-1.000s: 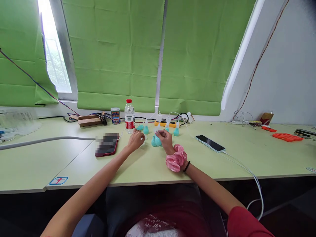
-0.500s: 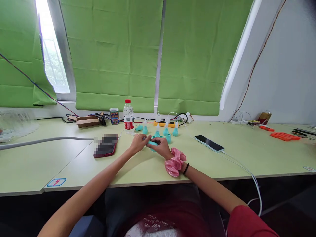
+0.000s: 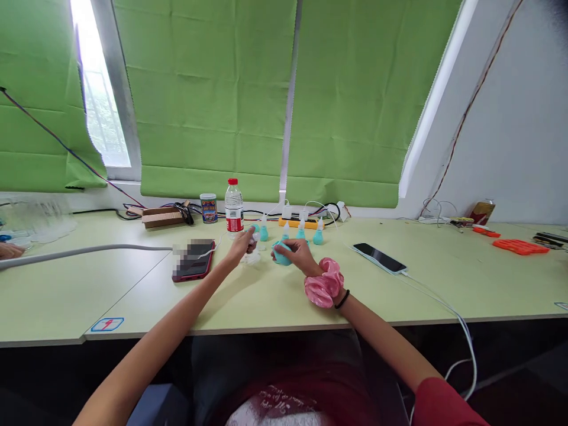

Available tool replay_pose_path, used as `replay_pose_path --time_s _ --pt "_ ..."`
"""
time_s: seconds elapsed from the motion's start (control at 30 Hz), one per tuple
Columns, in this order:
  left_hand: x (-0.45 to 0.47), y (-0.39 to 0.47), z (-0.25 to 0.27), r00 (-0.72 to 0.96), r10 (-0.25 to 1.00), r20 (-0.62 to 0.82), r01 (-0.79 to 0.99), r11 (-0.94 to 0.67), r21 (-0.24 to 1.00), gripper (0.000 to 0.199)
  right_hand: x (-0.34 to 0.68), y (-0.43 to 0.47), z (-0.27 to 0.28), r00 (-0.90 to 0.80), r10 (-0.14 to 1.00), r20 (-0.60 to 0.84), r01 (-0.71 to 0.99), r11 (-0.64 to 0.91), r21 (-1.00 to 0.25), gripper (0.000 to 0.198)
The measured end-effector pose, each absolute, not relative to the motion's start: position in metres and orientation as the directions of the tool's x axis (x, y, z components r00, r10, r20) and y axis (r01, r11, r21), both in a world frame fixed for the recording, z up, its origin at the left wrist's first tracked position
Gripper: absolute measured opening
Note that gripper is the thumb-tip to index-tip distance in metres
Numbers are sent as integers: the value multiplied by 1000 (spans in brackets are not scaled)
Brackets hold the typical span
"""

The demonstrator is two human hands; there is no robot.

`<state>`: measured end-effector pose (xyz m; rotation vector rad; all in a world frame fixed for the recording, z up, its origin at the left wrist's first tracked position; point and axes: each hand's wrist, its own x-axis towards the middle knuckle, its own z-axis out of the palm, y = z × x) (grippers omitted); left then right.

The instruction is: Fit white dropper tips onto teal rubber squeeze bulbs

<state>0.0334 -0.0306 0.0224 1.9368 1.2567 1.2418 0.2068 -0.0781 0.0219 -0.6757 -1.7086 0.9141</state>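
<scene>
My right hand (image 3: 302, 257) is closed around a teal bulb (image 3: 283, 254), which is tilted with its rim toward the left. To its left, my left hand (image 3: 242, 246) is closed on a small clear plastic piece (image 3: 255, 236), its exact shape hard to make out. Loose clear plastic pieces (image 3: 251, 258) lie on the table just beside that hand. Behind both hands stand several teal bulbs with pointed white tips (image 3: 318, 234), some partly hidden by my right hand. Another bit of teal shows behind my left fingers.
A water bottle (image 3: 234, 210) and a can (image 3: 208, 208) stand at the back, near a yellow power strip (image 3: 298, 223). Phones lie left (image 3: 194, 260) and right (image 3: 379, 258), the right one cabled. Another person's hand (image 3: 11, 251) shows at the left edge.
My hands have moved apart. My left hand has shifted left and now holds a clear piece, while my right hand keeps the teal bulb. Another person's hand has come further into view.
</scene>
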Motion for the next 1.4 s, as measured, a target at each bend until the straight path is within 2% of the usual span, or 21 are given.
replay_pose_path --time_s 0.03,0.1,0.13,0.2,0.3,0.4,0.53,0.63,0.7,0.77,0.83,1.0,1.1,1.17,1.23,1.27,1.33,1.4 --pt "30 -28 19 93 860 501 597 -451 663 44 211 -75 25 -224 800 557 14 574 -819 33" --pt "26 -22 7 134 793 594 834 -414 365 39 223 -67 31 -37 770 637 75 637 -767 32" --pt "26 -20 1 167 795 583 890 -376 259 34 231 -63 33 47 739 672 126 663 -738 32" --pt "27 -17 -11 180 830 528 940 -304 156 32 250 -54 35 164 664 729 250 687 -682 33" --pt "30 -15 -20 173 861 478 950 -274 150 35 283 -40 28 195 602 774 466 638 -613 37" --pt "30 -14 -22 239 851 467 928 -342 149 36 312 -26 10 138 626 768 645 532 -549 36" --pt "32 -14 -26 325 861 391 901 -407 147 37 324 -12 -10 133 728 672 661 440 -608 33" --pt "37 -16 -23 265 823 502 911 -384 148 37 321 -7 -15 102 774 626 679 406 -612 28" --pt "43 -14 -14 278 757 591 888 -438 143 37 319 -5 -14 97 797 596 709 365 -603 26" --pt "55 -7 1 319 711 626 837 -521 165 37 321 -4 -14 121 805 581 727 326 -604 27" --pt "70 5 19 317 733 601 805 -544 239 38 325 -3 -14 142 806 575 744 296 -599 27" --pt "114 39 43 267 839 475 810 -462 360 37 330 1 -20 117 837 535 812 230 -537 27" --pt "125 48 41 247 867 433 813 -428 395 27 328 0 -21 119 858 499 830 191 -525 27" --pt "124 47 42 229 872 433 815 -415 404 22 324 -6 -18 123 841 526 845 189 -500 34" --pt "118 40 49 169 859 484 789 -412 456 20 314 -17 -11 98 748 656 850 280 -446 45" --pt "113 34 54 99 834 542 731 -430 530 20 307 -24 -7 67 669 741 840 363 -403 49" --pt "100 16 67 -31 808 588 504 -495 708 21 288 -40 2 -11 508 861 768 556 -318 52" --pt "86 -6 78 18 823 568 200 -559 805 22 264 -54 10 -25 470 882 670 663 -334 55"
